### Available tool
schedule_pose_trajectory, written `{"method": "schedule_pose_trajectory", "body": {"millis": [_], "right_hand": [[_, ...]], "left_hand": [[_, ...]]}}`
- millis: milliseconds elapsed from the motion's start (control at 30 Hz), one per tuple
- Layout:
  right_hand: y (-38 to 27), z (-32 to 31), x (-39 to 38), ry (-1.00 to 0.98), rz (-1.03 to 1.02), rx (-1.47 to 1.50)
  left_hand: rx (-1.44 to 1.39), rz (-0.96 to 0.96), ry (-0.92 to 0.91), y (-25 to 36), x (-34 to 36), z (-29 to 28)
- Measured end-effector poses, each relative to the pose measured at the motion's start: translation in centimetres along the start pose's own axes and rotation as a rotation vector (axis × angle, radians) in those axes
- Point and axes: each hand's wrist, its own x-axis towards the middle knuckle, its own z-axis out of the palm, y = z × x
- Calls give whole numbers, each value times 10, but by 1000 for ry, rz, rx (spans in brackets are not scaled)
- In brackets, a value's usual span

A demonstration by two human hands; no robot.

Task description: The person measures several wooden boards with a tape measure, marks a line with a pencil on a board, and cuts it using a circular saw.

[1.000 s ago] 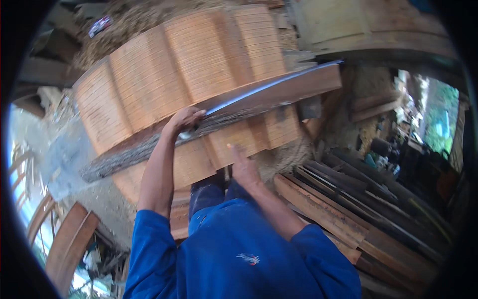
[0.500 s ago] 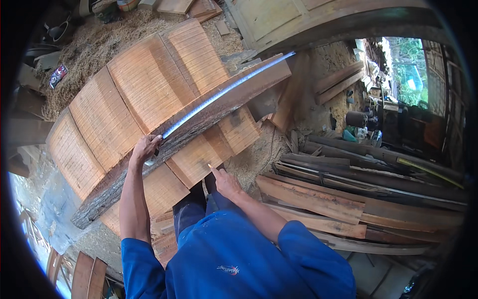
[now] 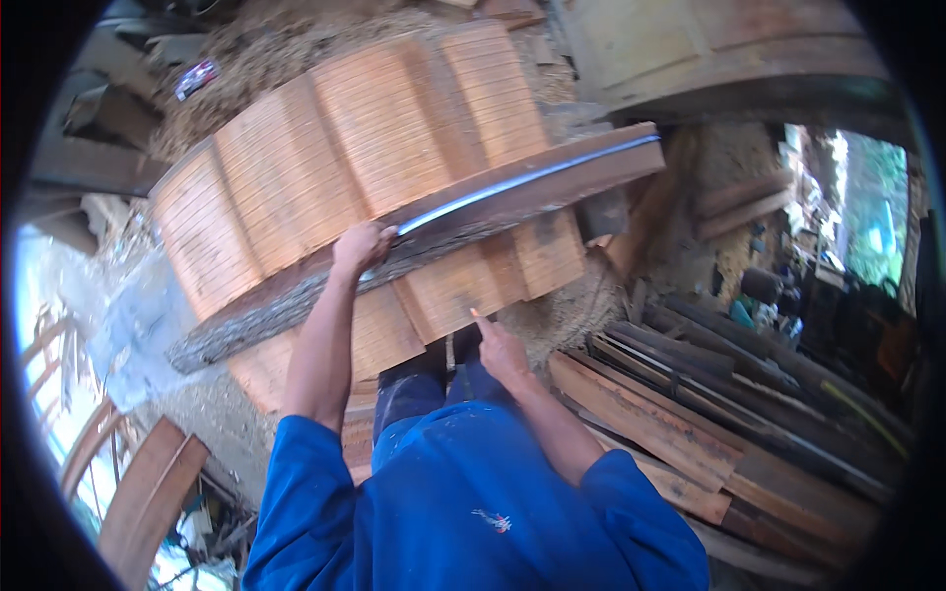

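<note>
Brings tape [image 3: 493, 190] lower on the far end of the plank [image 3: 581, 185] than earlier; near plank's middle, grips it with curled left hand [image 3: 363, 246]; on plank's near side, pinches orange-tipped stick [image 3: 475, 313] with right hand [image 3: 505, 355].

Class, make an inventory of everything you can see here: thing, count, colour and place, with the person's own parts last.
Measuring tape: one, pale blue-white, stretched along the plank
Bark-edged plank: one, brown with grey bark, across the ridged boards
Ridged boards: several, orange-brown, beneath the plank
Pencil-like stick: one, orange-tipped, in the right hand
Wood shavings: one heap, tan, upper left
Small packet: one, multicoloured, on the shavings
Panelled wooden piece: one, yellowish-brown, upper right
Stacked planks: several, brown and dark, lower right
Curved planks: at least two, reddish-brown, lower left
Clutter: uncountable, mostly dark, far right
Shirt: one, blue, bottom centre
Trousers: one pair, dark, below the boards
Left hand: one, bare, gripping the tape
Right hand: one, bare, right of centre
</note>
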Motion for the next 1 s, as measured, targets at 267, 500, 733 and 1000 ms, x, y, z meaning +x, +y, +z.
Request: {"method": "schedule_pose_trajectory", "body": {"millis": [267,500,733,1000], "right_hand": [[2,2,-1,-5,-19,103],[-15,-12,6,-40,-31,72],[-61,-31,76,225,-196,108],[-95,-38,134,263,-264,36]], "left_hand": [[107,-134,123,10,-13,4],[101,-103,181,17,-17,4],[113,-93,225,16,-18,7],[88,-101,183,13,-20,1]]}}
